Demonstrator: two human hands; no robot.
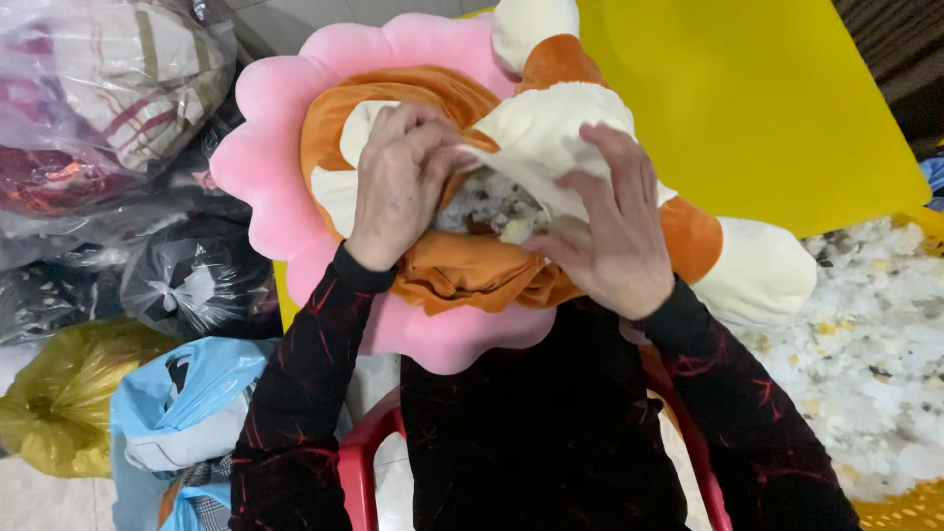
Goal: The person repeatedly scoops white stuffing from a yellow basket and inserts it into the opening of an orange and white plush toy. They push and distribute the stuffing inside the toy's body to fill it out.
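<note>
Your left hand (pixel 398 182) pinches the orange fabric and your right hand (pixel 610 226) grips the cream flap, fingers clenched on cloth, holding the plush toy (pixel 462 265) open on your lap so its grey-white stuffing (pixel 487 202) stays exposed at the seam.

both hands (pixel 501 197) on plush toy (pixel 462 157)

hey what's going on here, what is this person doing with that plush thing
A person holds a flower-shaped plush toy, pink-petalled with orange and cream fabric, in their lap. The left hand and right hand pull apart an opening in the fabric, where loose stuffing shows. A heap of white filling lies to the right beside a yellow table. Plastic bags of fabric pile up on the left.
</note>
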